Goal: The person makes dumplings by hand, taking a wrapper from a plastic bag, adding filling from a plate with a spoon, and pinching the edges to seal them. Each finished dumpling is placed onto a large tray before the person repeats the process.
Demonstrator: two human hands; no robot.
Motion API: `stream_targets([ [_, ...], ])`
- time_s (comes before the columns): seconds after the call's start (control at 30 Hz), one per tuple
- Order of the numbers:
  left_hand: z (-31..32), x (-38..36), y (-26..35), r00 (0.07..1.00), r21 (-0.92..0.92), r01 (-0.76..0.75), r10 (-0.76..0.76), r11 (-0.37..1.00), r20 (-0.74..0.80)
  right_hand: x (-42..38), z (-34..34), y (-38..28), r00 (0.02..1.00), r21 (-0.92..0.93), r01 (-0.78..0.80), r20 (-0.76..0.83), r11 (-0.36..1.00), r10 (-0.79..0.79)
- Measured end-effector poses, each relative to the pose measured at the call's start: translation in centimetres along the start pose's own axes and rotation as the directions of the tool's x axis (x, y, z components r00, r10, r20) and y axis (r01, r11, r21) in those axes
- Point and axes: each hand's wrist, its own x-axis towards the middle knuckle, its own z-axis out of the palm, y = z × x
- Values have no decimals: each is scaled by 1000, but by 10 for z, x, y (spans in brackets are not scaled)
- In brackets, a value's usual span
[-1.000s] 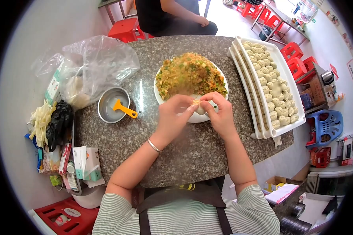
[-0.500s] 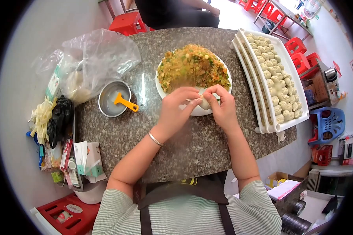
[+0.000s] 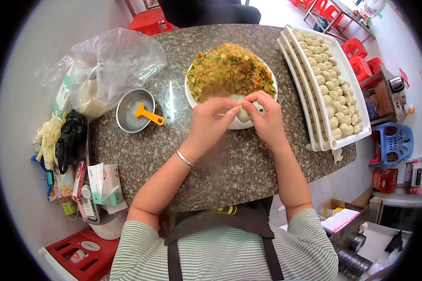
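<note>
My left hand [image 3: 215,121] and my right hand [image 3: 266,117] meet over the near rim of a white plate [image 3: 239,125]. Between their fingertips they pinch a small pale dumpling [image 3: 242,115], its top edge gathered under the fingers. Behind them, a large heap of chopped orange and green filling [image 3: 232,70] covers most of the plate. A silver bangle circles my left wrist.
Stacked white trays [image 3: 324,145] of pleated dumplings [image 3: 335,93] stand at the right. On the left are a metal bowl [image 3: 123,119] with a yellow-handled scraper [image 3: 150,114], a clear plastic bag [image 3: 122,56] and boxes [image 3: 109,187]. Beyond the table, a person in black [image 3: 211,11] sits.
The whole view has shifted slightly, with the table higher in the frame. Both hands still pinch the dumpling over the plate's near rim.
</note>
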Motion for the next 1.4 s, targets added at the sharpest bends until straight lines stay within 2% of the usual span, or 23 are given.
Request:
stream_targets([
  [0.13,0,1,-1,998,51,-40,43,998,-44,0,0,-2,997,-31,72,38,997,-71],
  [0.23,-1,3,-4,997,33,-83,83,996,0,-1,0,0,997,-70,76,0,995,-76],
  [0.3,0,3,-4,997,-126,72,-73,989,-10,0,-1,-3,999,-15,21,-35,1000,-21],
  [0.33,-1,3,-3,997,-127,73,-75,989,-9,1,-2,-3,999,-15,19,-36,1000,-20],
  [0.4,-3,3,-3,993,-191,113,-108,975,39,2,-7,-1,992,43,-106,66,993,103],
  [0.43,-4,3,-4,993,-191,116,-111,975,38,2,-7,-2,992,43,-109,68,993,106],
  [0.5,-5,4,-6,998,-95,-33,37,995,40,3,-6,-3,994,102,-60,98,993,50],
  [0.53,-5,3,-4,999,-95,-32,36,995,39,3,-6,-3,994,103,-61,99,993,51],
  [0.6,-5,3,0,998,-68,-41,45,997,50,2,-5,-3,997,13,41,68,999,-42],
  [0.73,-4,3,-3,1000,-64,-13,14,998,16,0,0,-4,999,-9,-18,47,1000,18],
  [0.83,-3,1,1,999,-21,51,-51,998,-10,0,2,-5,996,-22,60,66,998,-59],
  [0.9,1,-1,6,995,-147,98,-97,984,9,-1,2,-4,1000,14,24,-6,1000,-24],
  [0.93,3,-1,4,995,-148,97,-97,984,11,-2,3,-5,1000,14,24,-7,1000,-24],
  [0.97,4,-2,-1,976,-355,216,-212,910,52,-2,4,-5,1000,21,13,-29,1000,-12],
  [1.0,5,-2,-2,943,-538,324,-313,778,116,-2,4,-6,999,29,2,-50,1000,0],
  [1.13,5,-3,-1,916,-622,391,-355,678,189,-2,3,-7,996,80,-92,9,993,91],
  [1.23,6,-3,-1,919,-611,385,-345,692,189,-1,3,-7,998,124,-67,25,990,64],
  [1.33,7,-3,-3,930,-622,362,-314,695,190,-2,5,-4,1000,35,5,13,999,-5],
  [1.4,9,-4,-1,941,-628,320,-315,709,123,-4,11,-1,998,42,50,-44,998,-48],
])
